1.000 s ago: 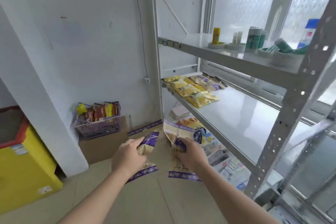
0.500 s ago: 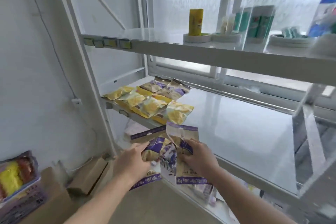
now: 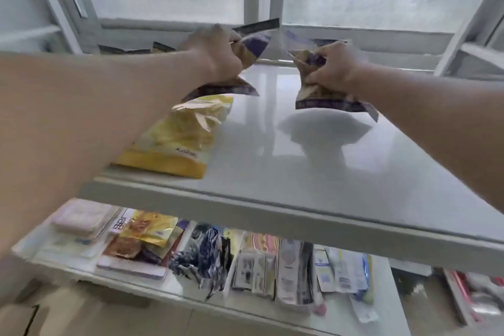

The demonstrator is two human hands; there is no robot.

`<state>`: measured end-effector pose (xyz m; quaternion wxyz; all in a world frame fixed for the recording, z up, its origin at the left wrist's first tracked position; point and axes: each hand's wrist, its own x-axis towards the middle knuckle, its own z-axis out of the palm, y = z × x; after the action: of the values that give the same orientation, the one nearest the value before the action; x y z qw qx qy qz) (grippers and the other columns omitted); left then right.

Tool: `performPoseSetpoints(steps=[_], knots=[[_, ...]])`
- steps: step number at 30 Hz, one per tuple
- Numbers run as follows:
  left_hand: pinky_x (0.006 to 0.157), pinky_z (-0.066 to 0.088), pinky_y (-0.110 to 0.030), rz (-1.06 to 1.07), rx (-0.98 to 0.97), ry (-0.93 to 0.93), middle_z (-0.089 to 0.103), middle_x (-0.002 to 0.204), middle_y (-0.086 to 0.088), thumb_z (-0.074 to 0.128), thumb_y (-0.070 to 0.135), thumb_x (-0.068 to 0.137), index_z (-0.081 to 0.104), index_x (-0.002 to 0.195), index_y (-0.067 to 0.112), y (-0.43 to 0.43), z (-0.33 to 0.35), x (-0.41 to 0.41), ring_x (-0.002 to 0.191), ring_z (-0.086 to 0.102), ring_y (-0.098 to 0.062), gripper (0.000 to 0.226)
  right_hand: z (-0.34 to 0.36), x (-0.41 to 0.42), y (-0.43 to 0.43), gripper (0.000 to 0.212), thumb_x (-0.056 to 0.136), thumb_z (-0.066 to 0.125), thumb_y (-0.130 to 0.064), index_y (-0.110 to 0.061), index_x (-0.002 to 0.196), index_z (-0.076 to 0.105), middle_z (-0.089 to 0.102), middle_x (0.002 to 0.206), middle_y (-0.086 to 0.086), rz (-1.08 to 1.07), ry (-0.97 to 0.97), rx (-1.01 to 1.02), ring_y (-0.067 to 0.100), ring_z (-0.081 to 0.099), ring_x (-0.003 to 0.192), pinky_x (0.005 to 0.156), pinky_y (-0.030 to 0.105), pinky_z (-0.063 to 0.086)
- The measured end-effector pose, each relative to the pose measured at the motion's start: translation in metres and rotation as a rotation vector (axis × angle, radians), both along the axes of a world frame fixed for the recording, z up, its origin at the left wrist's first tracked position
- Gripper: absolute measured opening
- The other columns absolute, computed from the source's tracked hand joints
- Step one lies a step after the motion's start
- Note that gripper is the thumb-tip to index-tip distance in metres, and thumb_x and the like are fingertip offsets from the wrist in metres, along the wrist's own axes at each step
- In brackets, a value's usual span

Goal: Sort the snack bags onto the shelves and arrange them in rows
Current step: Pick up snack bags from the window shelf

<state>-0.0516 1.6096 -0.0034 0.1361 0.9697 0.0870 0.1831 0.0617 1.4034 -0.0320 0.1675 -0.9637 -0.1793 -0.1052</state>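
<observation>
Purple snack bags gripped, left hand point(image 3: 218, 56), right hand point(image 3: 334, 69), above shelf point(image 3: 300, 172)

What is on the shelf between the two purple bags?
Nothing. In the head view, only bare white shelf shows between the purple bag in the left hand and the one in the right hand.

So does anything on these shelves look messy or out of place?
The lower shelf does: its packets lie jumbled and overlapping, and a dark crumpled bag sits bunched up among them. The upper shelf looks tidy, with a yellow bag lying flat. Both hands grip purple bags above it.
</observation>
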Motion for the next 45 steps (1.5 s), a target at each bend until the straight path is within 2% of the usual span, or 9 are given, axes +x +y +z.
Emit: performPoseSetpoints(steps=[3,9,12,20,25,30,35,41,45], knots=[[0.074,0.045,-0.033,-0.048,0.021,0.03,0.066,0.094,-0.005,0.045,0.048,0.063,0.069,0.103,0.026,0.009,-0.025,0.063,0.093,0.059,-0.033,0.052,-0.019,0.05,0.011,0.03,0.071,0.064,-0.048,-0.024,0.088,0.067,0.067,0.097,0.009,-0.086,-0.025,-0.014,0.032,0.062,0.096,0.084,0.035,0.052],[0.081,0.045,-0.037,-0.049,0.027,0.178,0.066,0.11,-0.004,0.052,0.052,0.07,0.065,0.099,0.035,0.013,-0.059,0.118,0.101,0.055,-0.031,0.037,-0.042,0.073,0.024,0.063,0.075,0.049,-0.073,-0.023,0.11,0.065,0.062,0.112,0.009,-0.178,-0.014,-0.079,0.032,0.056,0.106,0.077,0.035,0.042],[0.101,0.041,-0.042,-0.056,0.051,0.201,0.052,0.141,-0.004,0.054,0.064,0.076,0.048,0.138,0.034,0.012,-0.048,0.112,0.129,0.045,-0.031,0.07,-0.027,0.058,0.018,0.066,0.077,0.052,-0.069,-0.027,0.128,0.057,0.059,0.128,0.008,-0.184,0.014,-0.104,0.032,0.053,0.118,0.083,0.037,0.044],[0.111,0.031,-0.043,-0.181,0.153,0.347,0.034,0.155,0.003,0.052,0.069,0.082,0.034,0.147,0.034,-0.045,0.003,-0.023,0.142,0.029,-0.022,0.077,0.036,-0.092,-0.057,0.063,0.082,0.055,-0.062,-0.035,0.138,0.046,0.054,0.138,0.002,-0.179,0.198,0.005,0.027,0.05,0.124,0.096,0.034,0.041],[0.11,0.035,-0.042,-0.309,-0.003,0.567,0.04,0.152,0.007,0.052,0.075,0.077,0.038,0.146,0.034,-0.118,0.026,-0.164,0.137,0.039,-0.019,0.081,0.052,-0.252,-0.135,0.063,0.083,0.059,-0.059,-0.033,0.139,0.046,0.05,0.143,0.002,-0.183,0.428,0.064,0.024,0.046,0.129,0.103,0.036,0.039],[0.101,0.043,-0.033,-0.49,0.077,0.641,0.051,0.143,0.009,0.055,0.073,0.074,0.044,0.141,0.036,-0.222,0.059,-0.266,0.128,0.049,-0.016,0.078,0.069,-0.4,-0.25,0.066,0.083,0.053,-0.063,-0.033,0.141,0.043,0.049,0.144,-0.002,-0.268,0.554,0.004,0.022,0.047,0.13,0.104,0.037,0.04],[0.107,0.038,-0.032,-0.742,0.145,0.656,0.043,0.15,0.009,0.053,0.073,0.073,0.038,0.146,0.037,-0.376,0.095,-0.315,0.136,0.041,-0.015,0.083,0.098,-0.508,-0.397,0.06,0.084,0.055,-0.059,-0.027,0.135,0.05,0.054,0.139,0.001,-0.51,0.627,0.081,0.024,0.049,0.126,0.102,0.036,0.041],[0.096,0.047,-0.031,-0.945,0.174,0.606,0.061,0.132,0.007,0.054,0.072,0.067,0.047,0.138,0.039,-0.594,0.121,-0.34,0.12,0.057,-0.017,0.078,0.129,-0.592,-0.598,0.057,0.082,0.059,-0.058,-0.029,0.131,0.056,0.055,0.139,-0.003,-0.805,0.542,0.254,0.019,0.051,0.126,0.105,0.035,0.04],[0.104,0.043,-0.034,-1.014,0.176,0.602,0.05,0.145,0.004,0.056,0.071,0.073,0.039,0.144,0.038,-0.744,0.124,-0.343,0.13,0.049,-0.019,0.081,0.137,-0.625,-0.738,0.068,0.079,0.058,-0.064,-0.031,0.137,0.049,0.05,0.143,0.001,-0.966,0.496,0.288,0.023,0.048,0.13,0.106,0.036,0.039]])
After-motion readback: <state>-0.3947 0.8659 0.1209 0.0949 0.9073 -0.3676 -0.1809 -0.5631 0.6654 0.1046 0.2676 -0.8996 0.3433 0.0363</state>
